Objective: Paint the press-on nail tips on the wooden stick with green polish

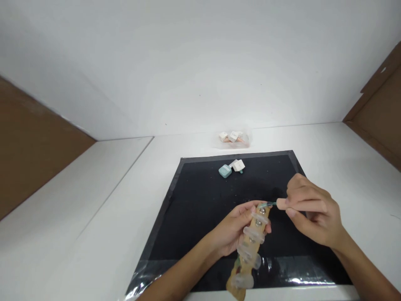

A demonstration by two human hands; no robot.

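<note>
The left hand (pixel 234 228) holds a tan studded strip (pixel 253 244); at the strip's two o'clock, the right hand (pixel 322 217) holds a pink-handled tool (pixel 282 204) to its far end; a clear box (pixel 236 146) sits at twelve

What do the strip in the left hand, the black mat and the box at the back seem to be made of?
Strip: probably wood, from its tan colour.
Mat: dull, perhaps fabric or rubber; its shiny near edge looks like plastic film.
Box: likely plastic, being see-through.
</note>
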